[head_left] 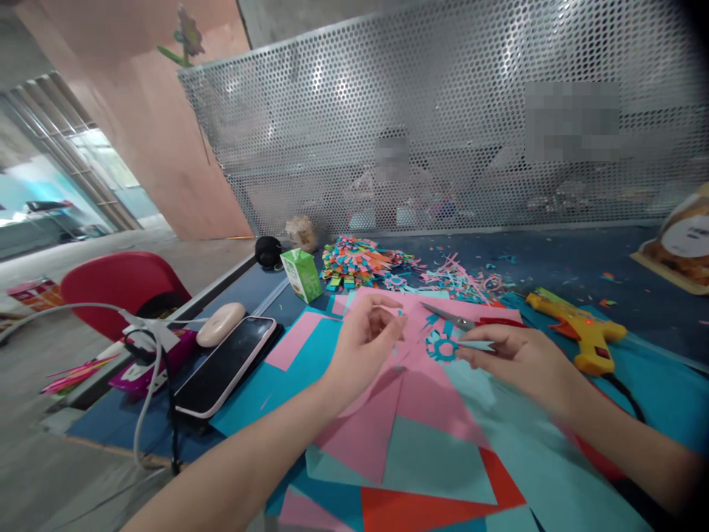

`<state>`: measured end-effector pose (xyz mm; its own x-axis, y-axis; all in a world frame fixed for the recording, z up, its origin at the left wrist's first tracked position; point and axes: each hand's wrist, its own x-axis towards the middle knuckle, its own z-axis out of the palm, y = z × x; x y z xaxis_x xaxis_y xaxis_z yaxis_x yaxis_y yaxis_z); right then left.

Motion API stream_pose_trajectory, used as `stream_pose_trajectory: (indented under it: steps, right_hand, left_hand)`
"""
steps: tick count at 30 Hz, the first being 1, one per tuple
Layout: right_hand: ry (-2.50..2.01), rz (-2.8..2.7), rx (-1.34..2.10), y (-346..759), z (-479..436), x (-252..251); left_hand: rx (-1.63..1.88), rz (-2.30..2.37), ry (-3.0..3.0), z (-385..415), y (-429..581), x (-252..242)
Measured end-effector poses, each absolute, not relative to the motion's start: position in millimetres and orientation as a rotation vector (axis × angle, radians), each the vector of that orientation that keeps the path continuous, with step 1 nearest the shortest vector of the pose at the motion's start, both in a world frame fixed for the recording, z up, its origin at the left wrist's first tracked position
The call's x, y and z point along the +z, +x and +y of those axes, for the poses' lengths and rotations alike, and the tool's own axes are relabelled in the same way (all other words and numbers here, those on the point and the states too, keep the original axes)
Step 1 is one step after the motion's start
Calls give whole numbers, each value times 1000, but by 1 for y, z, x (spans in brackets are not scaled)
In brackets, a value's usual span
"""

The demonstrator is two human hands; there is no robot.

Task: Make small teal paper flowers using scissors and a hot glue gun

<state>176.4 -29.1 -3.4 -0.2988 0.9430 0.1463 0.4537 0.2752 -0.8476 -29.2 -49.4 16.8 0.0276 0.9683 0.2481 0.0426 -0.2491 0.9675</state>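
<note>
My right hand (515, 358) pinches a pale blue paper strip (476, 345) between thumb and fingers. At the strip's tip is a teal fringed paper flower (433, 347) with a pink centre; I cannot tell whether the two are joined. My left hand (370, 332) is closed in a pinch over the pink paper (421, 399), apart from the flower; what its fingertips hold, if anything, is too small to make out. Scissors (451, 316) with red handles lie just beyond my right hand. Sheets of pink, light blue and red paper overlap beneath both hands.
A yellow glue gun (590, 336) lies at the right. Behind the sheets are a pile of fringed paper pieces (354, 262), pink scraps (459, 277) and a green carton (302, 275). A phone (227, 366) and cables are left. A perforated metal screen (443, 111) borders the back.
</note>
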Motion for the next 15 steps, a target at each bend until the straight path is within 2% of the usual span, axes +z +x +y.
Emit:
stream_pose_trajectory:
  steps: [3,7,10,15]
  right_hand:
    - [-1263,-1859,1031,177,-27,-3]
    - [-1184,-1859,1170,176,-27,-4]
    - [-1088,-1917,1212,174,-30,-4]
    - [-982,-1992,1107,173,-35,0]
  left_hand:
    - [1461,1081,1840,-56,-33,22]
    - [1234,904,2274,-62,-36,26]
    - [1112,847,2375,-61,-37,26]
    - [1146,856,2450,-60,-36,25]
